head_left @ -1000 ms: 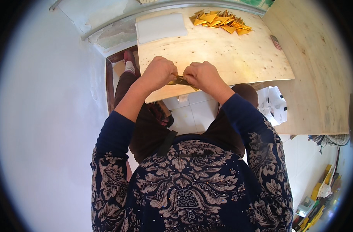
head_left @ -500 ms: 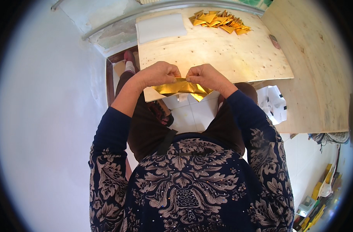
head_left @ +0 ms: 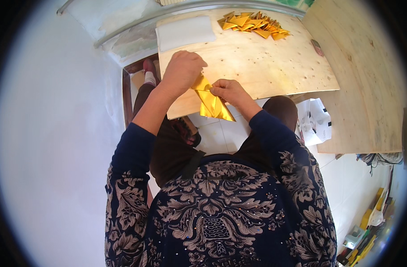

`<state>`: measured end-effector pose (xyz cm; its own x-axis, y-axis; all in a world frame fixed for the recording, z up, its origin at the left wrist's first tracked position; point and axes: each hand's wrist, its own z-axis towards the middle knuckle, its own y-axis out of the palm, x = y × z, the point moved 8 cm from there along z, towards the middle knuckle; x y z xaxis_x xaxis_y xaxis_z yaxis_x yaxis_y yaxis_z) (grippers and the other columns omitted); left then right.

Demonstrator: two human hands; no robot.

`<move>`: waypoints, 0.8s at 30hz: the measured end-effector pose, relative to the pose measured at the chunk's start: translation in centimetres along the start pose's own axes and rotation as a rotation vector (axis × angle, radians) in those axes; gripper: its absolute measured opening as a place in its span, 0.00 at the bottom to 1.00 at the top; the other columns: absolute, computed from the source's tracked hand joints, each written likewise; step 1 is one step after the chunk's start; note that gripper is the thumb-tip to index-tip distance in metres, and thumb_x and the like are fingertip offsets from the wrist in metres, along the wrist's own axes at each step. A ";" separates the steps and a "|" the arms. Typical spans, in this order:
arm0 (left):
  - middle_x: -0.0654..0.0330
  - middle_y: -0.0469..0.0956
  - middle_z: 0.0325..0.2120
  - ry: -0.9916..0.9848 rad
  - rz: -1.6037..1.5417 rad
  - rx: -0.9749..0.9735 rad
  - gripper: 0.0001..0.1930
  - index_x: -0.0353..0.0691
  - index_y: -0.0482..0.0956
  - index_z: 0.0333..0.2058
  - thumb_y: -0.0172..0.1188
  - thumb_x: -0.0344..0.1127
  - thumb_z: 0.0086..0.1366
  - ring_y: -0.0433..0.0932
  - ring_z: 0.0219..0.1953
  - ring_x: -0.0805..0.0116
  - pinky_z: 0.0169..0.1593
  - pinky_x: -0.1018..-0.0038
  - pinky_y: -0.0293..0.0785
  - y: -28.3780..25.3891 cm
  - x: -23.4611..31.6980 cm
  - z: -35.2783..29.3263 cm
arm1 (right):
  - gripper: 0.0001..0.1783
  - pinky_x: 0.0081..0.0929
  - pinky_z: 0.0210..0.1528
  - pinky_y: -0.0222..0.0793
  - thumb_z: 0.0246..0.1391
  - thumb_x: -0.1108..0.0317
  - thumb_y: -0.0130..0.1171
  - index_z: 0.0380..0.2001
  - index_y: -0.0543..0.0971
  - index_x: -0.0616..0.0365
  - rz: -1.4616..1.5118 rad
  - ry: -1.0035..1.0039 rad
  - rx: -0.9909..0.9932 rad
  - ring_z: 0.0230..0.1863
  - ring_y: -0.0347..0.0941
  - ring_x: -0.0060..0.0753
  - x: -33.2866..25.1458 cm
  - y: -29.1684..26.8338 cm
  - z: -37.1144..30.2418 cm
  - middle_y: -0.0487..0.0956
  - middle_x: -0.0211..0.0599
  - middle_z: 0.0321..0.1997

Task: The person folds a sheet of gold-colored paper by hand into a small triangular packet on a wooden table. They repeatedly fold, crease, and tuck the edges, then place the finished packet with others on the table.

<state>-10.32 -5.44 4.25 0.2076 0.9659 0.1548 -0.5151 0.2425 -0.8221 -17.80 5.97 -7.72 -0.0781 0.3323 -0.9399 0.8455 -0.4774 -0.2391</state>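
- Left hand (head_left: 183, 70): above the table's near edge, fingers curled in and pointing down; the upper end of the gold foil piece runs in under it. Grip itself hidden — cannot tell whether it pinches the foil.
- Right hand (head_left: 231, 92): lower and nearer the body, thumb and forefinger closed on the right edge of the foil, other fingers folded.
- Gold foil piece (head_left: 212, 106): between the two hands, slanting from upper left to lower right; creases across it, lower end wide and hanging past the near edge of the table, over the gap between the knees.
- Table (head_left: 266, 66): pale wood, knotted and speckled.
- Far side, right of middle: a heap of folded gold pieces (head_left: 254, 25), pointed, overlapping.
- Far left corner: a pale, flat sheet or stack (head_left: 185, 34) — which, cannot tell.
- Near the right edge: a small reddish object (head_left: 317, 47), lying well apart from the heap.
- Below the table, beside the right knee: a white bag (head_left: 319, 121).
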 end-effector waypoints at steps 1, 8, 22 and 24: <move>0.62 0.79 0.34 -0.067 0.009 0.029 0.06 0.45 0.82 0.32 0.60 0.31 0.54 0.77 0.41 0.59 0.51 0.63 0.68 -0.1 -0.6 -0.2 | 0.10 0.20 0.32 0.68 0.57 0.65 0.61 0.34 0.80 0.61 0.038 0.025 0.025 0.26 0.70 0.20 0.5 -0.1 0.1 0.77 0.30 0.26; 0.62 0.80 0.28 -0.591 -0.230 0.142 0.06 0.40 0.83 0.31 0.62 0.35 0.61 0.78 0.34 0.66 0.42 0.72 0.71 0.7 -4.7 -5.3 | 0.09 0.21 0.36 0.70 0.59 0.64 0.60 0.35 0.79 0.60 0.312 0.044 0.137 0.29 0.73 0.20 2.2 -0.8 0.4 0.78 0.28 0.30; 0.59 0.80 0.38 -1.207 -1.561 -0.017 0.17 0.32 0.77 0.45 0.66 0.34 0.60 0.79 0.37 0.70 0.47 0.76 0.74 13.2 -5.2 -7.9 | 0.09 0.20 0.36 0.70 0.59 0.66 0.60 0.35 0.79 0.61 0.460 0.071 0.219 0.31 0.74 0.20 1.3 0.5 1.0 0.79 0.29 0.32; 0.59 0.81 0.36 -1.249 -1.449 -0.077 0.15 0.32 0.78 0.43 0.66 0.34 0.59 0.79 0.36 0.70 0.46 0.77 0.74 13.4 -5.7 -7.9 | 0.09 0.21 0.37 0.70 0.59 0.63 0.61 0.35 0.79 0.56 0.508 0.113 0.183 0.33 0.74 0.19 1.9 0.6 1.2 0.79 0.26 0.33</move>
<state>-11.81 -8.37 -12.03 -0.2651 -0.4276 0.8643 -0.4816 0.8352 0.2655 -18.06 5.37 -9.92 0.3814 0.1036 -0.9186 0.6560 -0.7304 0.1900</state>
